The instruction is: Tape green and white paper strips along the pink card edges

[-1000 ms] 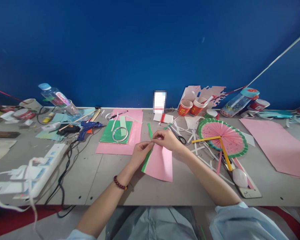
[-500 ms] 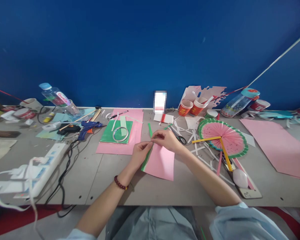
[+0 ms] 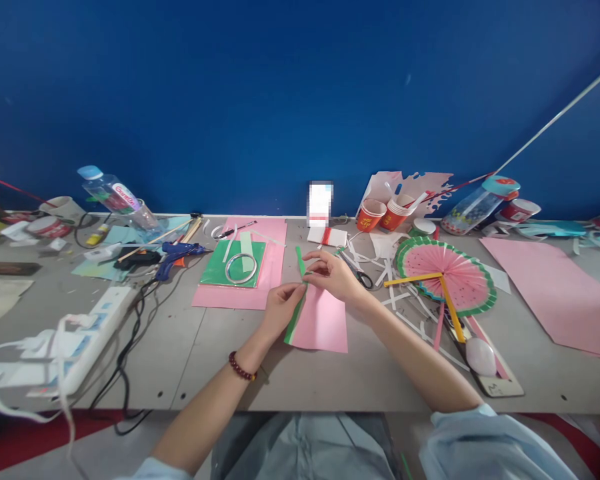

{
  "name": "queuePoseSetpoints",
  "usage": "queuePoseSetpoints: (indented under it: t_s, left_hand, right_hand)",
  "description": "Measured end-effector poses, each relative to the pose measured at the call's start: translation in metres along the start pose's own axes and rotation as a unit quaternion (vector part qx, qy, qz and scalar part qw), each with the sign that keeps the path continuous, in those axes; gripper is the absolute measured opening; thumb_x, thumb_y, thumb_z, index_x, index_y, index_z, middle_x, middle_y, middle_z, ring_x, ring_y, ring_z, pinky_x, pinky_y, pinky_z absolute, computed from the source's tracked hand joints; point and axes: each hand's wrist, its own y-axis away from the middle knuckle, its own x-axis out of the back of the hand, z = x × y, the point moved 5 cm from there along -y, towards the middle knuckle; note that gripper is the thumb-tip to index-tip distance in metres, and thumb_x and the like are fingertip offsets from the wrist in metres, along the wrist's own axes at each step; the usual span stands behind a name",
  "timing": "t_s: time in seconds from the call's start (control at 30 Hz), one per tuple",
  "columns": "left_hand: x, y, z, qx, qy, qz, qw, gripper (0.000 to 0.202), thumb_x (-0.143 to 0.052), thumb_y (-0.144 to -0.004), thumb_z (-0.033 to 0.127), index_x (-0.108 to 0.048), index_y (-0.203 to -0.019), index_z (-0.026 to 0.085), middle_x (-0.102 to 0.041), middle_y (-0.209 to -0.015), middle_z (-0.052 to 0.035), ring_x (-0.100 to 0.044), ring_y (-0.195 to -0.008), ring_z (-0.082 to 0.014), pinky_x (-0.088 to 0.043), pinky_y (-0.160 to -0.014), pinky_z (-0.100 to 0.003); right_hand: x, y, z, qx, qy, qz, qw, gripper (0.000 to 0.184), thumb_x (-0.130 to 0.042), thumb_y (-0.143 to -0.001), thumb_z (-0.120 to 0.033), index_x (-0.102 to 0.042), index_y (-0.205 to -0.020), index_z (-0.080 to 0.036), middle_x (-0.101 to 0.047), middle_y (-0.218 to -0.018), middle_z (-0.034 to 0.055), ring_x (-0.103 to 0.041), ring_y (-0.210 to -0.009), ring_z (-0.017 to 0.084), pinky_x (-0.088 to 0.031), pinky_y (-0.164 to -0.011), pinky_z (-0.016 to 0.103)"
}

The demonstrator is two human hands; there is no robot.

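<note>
A sheet of pink paper (image 3: 327, 327) lies before me, with a green paper strip (image 3: 293, 327) along its left edge. The strip's loose upper end (image 3: 300, 257) sticks up beyond my fingers. My left hand (image 3: 283, 301) pinches the strip and the paper's edge between thumb and fingers. Just above it, my right hand (image 3: 331, 275) is closed at the green strip, thumb and fingertips meeting around it; its other fingers are slightly raised. The paper's top left corner is hidden behind my hands.
A watermelon-patterned paper fan (image 3: 460, 273), white paper scraps (image 3: 417, 323) and scissors (image 3: 364, 279) lie to the right. To the left are green paper (image 3: 215, 267) with a tape roll (image 3: 241, 268), a blue glue gun (image 3: 173, 257) and a power strip (image 3: 100, 333).
My right fingers have lifted and spread slightly, showing more of the green strip's upper end. The pink paper's lower edge has shifted a little upward.
</note>
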Motion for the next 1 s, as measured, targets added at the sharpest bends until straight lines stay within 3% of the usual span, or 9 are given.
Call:
queuePoseSetpoints:
  t_s: [0.2, 0.4, 0.67, 0.8, 0.9, 1.0]
  left_hand:
    - [-0.0014, 0.0000, -0.0015, -0.010, -0.014, -0.016, 1.000, 0.032, -0.068, -0.070, 0.046, -0.075, -0.079, 0.016, -0.068, -0.073, -0.0017, -0.053, -0.065, -0.0139, -0.041, -0.062, -0.025]
    - [-0.0017, -0.0011, -0.0026, -0.033, -0.036, -0.024, 0.999, 0.034, -0.064, -0.074, 0.048, -0.071, -0.071, 0.015, -0.064, -0.069, -0.0007, -0.051, -0.066, -0.0139, -0.040, -0.062, -0.025]
    - [-0.0019, -0.0007, -0.0006, -0.034, -0.044, -0.021, 0.998, 0.030, -0.063, -0.073, 0.044, -0.070, -0.072, 0.015, -0.058, -0.063, 0.0012, -0.047, -0.062, -0.0124, -0.038, -0.061, -0.024]
    - [-0.0013, 0.0011, -0.0032, 0.002, -0.016, -0.047, 0.999, 0.027, -0.058, -0.076, 0.039, -0.071, -0.078, 0.015, -0.061, -0.066, 0.0000, -0.050, -0.064, -0.0140, -0.038, -0.061, -0.024]
    - [-0.0021, 0.0027, -0.0011, 0.010, 0.005, -0.065, 0.998, 0.028, -0.056, -0.077, 0.038, -0.067, -0.069, 0.014, -0.059, -0.065, 0.0000, -0.049, -0.064, -0.0138, -0.038, -0.059, -0.024]
    - [-0.0023, 0.0026, 0.0009, 0.011, -0.021, -0.048, 0.999, 0.034, -0.062, -0.075, 0.044, -0.060, -0.058, 0.014, -0.048, -0.055, 0.0031, -0.040, -0.056, -0.0099, -0.031, -0.053, -0.022]
  right_hand:
    - [0.0016, -0.0014, 0.0017, -0.015, -0.014, -0.007, 1.000, 0.035, -0.070, -0.070, -0.026, -0.060, -0.103, -0.018, -0.067, -0.070, -0.0003, -0.061, -0.068, 0.014, -0.047, -0.067, 0.027]
    - [0.0022, -0.0024, 0.0075, -0.056, -0.044, -0.019, 0.997, 0.039, -0.071, -0.068, -0.034, -0.062, -0.102, -0.016, -0.064, -0.065, -0.0006, -0.056, -0.058, 0.013, -0.041, -0.053, 0.023]
    - [0.0059, -0.0023, 0.0053, -0.067, -0.016, -0.027, 0.997, 0.032, -0.064, -0.073, -0.033, -0.065, -0.100, -0.015, -0.060, -0.060, -0.0025, -0.047, -0.051, 0.010, -0.036, -0.050, 0.022]
    - [0.0056, -0.0014, 0.0037, -0.056, -0.009, -0.029, 0.998, 0.033, -0.064, -0.073, -0.034, -0.066, -0.101, -0.016, -0.056, -0.057, -0.0038, -0.044, -0.050, 0.009, -0.036, -0.049, 0.022]
    - [0.0045, -0.0002, 0.0038, -0.066, -0.002, -0.033, 0.997, 0.033, -0.064, -0.073, -0.035, -0.067, -0.099, -0.016, -0.058, -0.057, -0.0029, -0.044, -0.050, 0.009, -0.036, -0.049, 0.022]
    - [0.0032, 0.0010, 0.0042, -0.078, 0.007, -0.035, 0.996, 0.032, -0.065, -0.072, -0.035, -0.069, -0.096, -0.015, -0.060, -0.059, -0.0014, -0.044, -0.050, 0.009, -0.035, -0.048, 0.022]
